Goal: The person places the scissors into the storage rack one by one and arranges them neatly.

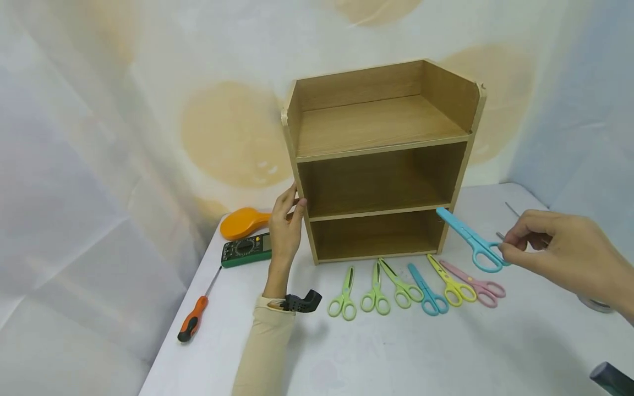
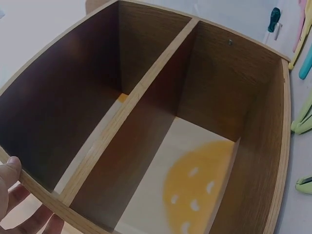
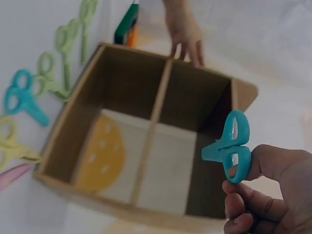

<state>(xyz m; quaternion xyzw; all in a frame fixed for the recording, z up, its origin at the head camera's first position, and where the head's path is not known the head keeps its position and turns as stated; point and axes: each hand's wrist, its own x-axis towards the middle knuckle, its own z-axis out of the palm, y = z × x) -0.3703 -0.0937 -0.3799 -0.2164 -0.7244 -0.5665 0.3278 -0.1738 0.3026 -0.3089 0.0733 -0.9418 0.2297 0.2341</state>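
A wooden shelf unit (image 1: 383, 149) stands at the back of the white table. My left hand (image 1: 285, 228) holds its left side; in the left wrist view the thumb (image 2: 10, 170) lies on the front edge, with fingers along the outer side. Raised at the right, my right hand (image 1: 564, 256) pinches light blue scissors (image 1: 468, 235) by a handle loop, their blades pointing toward the shelf. Below the shelf lie several scissors: green scissors (image 1: 345, 294), darker blue scissors (image 1: 427, 291), yellow scissors (image 1: 451, 283) and pink scissors (image 1: 477, 285).
Left of the shelf are an orange paddle-like object (image 1: 242, 223), a green multimeter (image 1: 247, 250) and an orange-black screwdriver (image 1: 194, 318). Thin metal shafts (image 1: 512, 209) show partly behind my right hand. Patterned cloth (image 1: 233, 135) hangs behind the table.
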